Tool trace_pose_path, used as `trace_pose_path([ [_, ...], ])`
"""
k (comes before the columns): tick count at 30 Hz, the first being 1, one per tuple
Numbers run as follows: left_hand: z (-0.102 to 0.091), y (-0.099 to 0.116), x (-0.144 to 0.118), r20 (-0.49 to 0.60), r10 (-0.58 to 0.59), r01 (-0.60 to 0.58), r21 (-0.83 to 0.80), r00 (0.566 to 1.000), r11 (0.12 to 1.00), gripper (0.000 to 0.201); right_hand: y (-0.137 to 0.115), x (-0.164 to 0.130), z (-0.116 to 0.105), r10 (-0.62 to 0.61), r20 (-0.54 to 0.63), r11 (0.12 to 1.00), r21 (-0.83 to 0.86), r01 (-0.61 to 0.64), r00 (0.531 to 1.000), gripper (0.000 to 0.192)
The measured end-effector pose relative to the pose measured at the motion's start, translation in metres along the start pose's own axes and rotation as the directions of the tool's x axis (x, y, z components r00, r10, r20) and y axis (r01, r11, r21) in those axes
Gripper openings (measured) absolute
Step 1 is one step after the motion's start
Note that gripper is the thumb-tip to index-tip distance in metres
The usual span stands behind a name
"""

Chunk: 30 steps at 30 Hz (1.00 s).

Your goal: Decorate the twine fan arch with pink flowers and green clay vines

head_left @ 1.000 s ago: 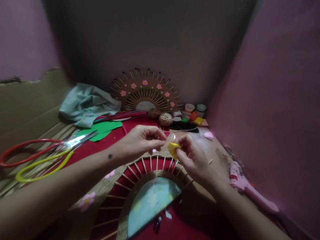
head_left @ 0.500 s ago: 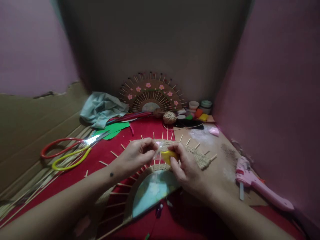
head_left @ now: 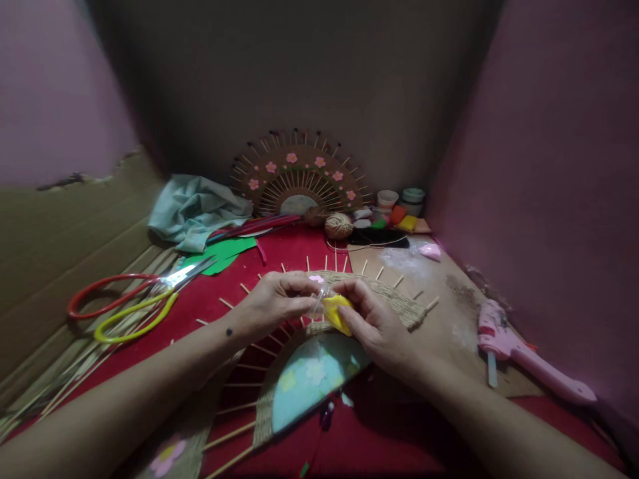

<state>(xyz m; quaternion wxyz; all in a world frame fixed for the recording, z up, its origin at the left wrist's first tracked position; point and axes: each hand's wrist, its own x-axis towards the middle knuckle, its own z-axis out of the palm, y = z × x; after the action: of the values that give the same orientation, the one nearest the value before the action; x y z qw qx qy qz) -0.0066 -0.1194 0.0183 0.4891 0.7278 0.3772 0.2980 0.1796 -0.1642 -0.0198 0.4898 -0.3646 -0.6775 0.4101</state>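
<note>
In front of me, my right hand grips a small yellow packet, which looks like soft clay in clear plastic. The fingers of my left hand pinch the clear wrap at the packet's left end. Under both hands lies a half-round woven fan with thin sticks fanning out and a light blue centre. A pink flower sits on its lower left band, and another small pink flower shows just beyond my fingers.
Scissors lie at the left on thin sticks, near green sheets and a blue cloth. A finished flowered fan leans at the back. Beside it are a twine ball and coloured clay packets. A pink glue gun rests at the right.
My left fingers have closed onto the clear wrap, and more of the yellow packet shows, tilted downward. The view has shifted slightly.
</note>
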Motion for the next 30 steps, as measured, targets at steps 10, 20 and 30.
trace_pose_path([
  [10, 0.003, -0.002, -0.010, 0.073, 0.191, -0.204, 0.274, 0.979, 0.940, 0.014, -0.002, 0.000, 0.004, 0.146, 0.089, 0.953, 0.253, -0.164, 0.985, 0.018],
  [20, 0.004, -0.009, -0.012, -0.009, 0.179, -0.172, 0.242, 0.984, 0.955, 0.010, -0.004, -0.001, 0.002, 0.231, 0.065, 0.914, 0.327, -0.239, 0.971, 0.022],
  [30, 0.010, -0.007, -0.013, -0.028, 0.256, -0.243, 0.224, 0.966, 0.944, 0.012, 0.001, 0.000, 0.001, 0.355, 0.143, 0.787, 0.488, -0.378, 0.924, 0.028],
])
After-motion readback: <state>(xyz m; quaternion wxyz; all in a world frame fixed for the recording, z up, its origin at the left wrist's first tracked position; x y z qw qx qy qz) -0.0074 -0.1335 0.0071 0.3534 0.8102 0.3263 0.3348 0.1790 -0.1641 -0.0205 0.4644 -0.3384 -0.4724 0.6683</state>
